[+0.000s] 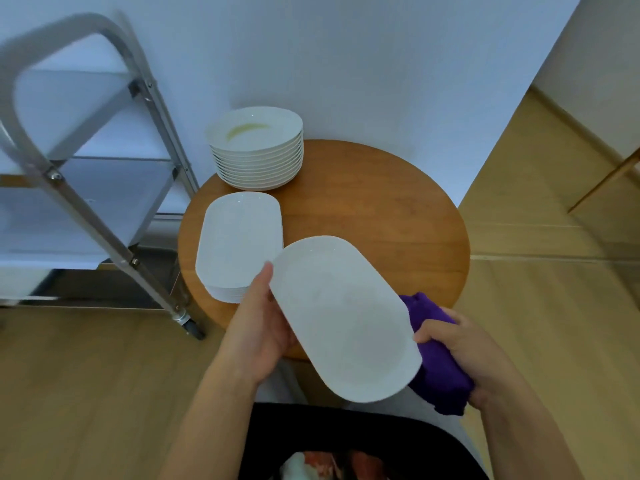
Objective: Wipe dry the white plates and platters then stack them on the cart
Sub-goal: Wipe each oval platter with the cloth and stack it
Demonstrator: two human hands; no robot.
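Round wooden table [381,209], left hand [263,327] gripping platter [343,317], right hand [460,344] clutching purple cloth [436,372]

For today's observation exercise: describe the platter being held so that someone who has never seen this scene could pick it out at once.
Start at the round wooden table. Above its near edge, the left hand holds a white oblong platter, with the right hand gripping a purple cloth beside it. Unlike the stacked platters, it is lifted and tilted.

The left hand [258,332] is reaching up toward one o'clock, thumb lying along the platter [343,317] edge, fingers hidden beneath it. The right hand [460,355] is pointing toward ten o'clock, fingers curling around the purple cloth [440,375] against the platter's right edge.
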